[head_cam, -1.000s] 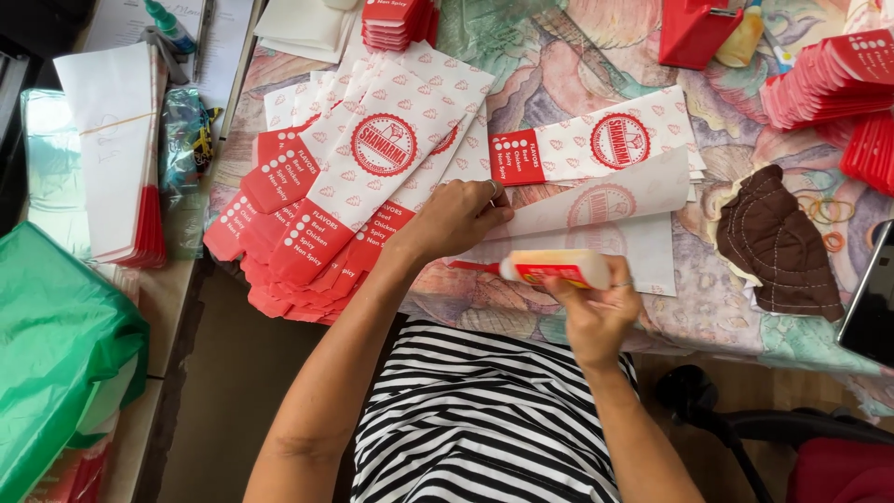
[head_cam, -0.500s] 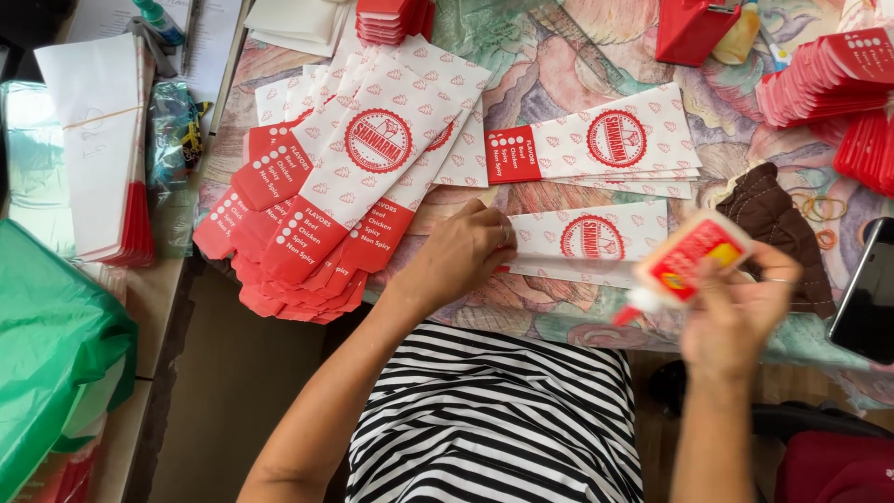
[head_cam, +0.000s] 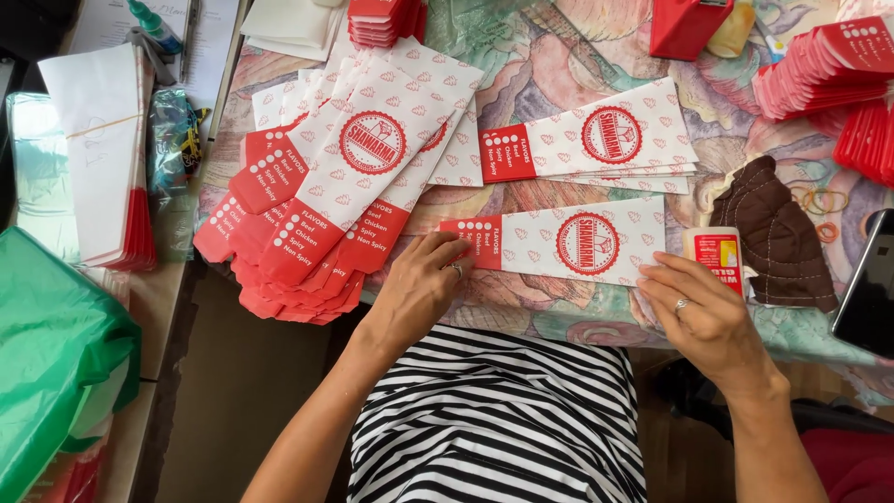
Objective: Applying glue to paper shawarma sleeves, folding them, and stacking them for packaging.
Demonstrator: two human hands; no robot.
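Note:
A long white paper sleeve (head_cam: 568,244) with a red end and a round red emblem lies flat along the table's near edge. My left hand (head_cam: 421,287) rests its bent fingertips on the sleeve's red left end. My right hand (head_cam: 705,315) lies with fingers spread at the sleeve's right lower corner and grips nothing. A small white glue bottle (head_cam: 715,250) with a red and yellow label sits just beyond its fingers, between the sleeve and a brown cloth (head_cam: 775,233).
A fan of the same sleeves (head_cam: 345,177) overhangs the table's left front. A few more (head_cam: 605,135) lie behind the flat one. Red stacks (head_cam: 829,79) sit far right, a red box (head_cam: 684,26) at the back, a dark phone (head_cam: 871,284) at right, a green bag (head_cam: 51,373) at left.
My right hand came back from the raised position at right and let go of the glue bottle, which now sits by the sleeve's right end. My left hand slid to the sleeve's red end.

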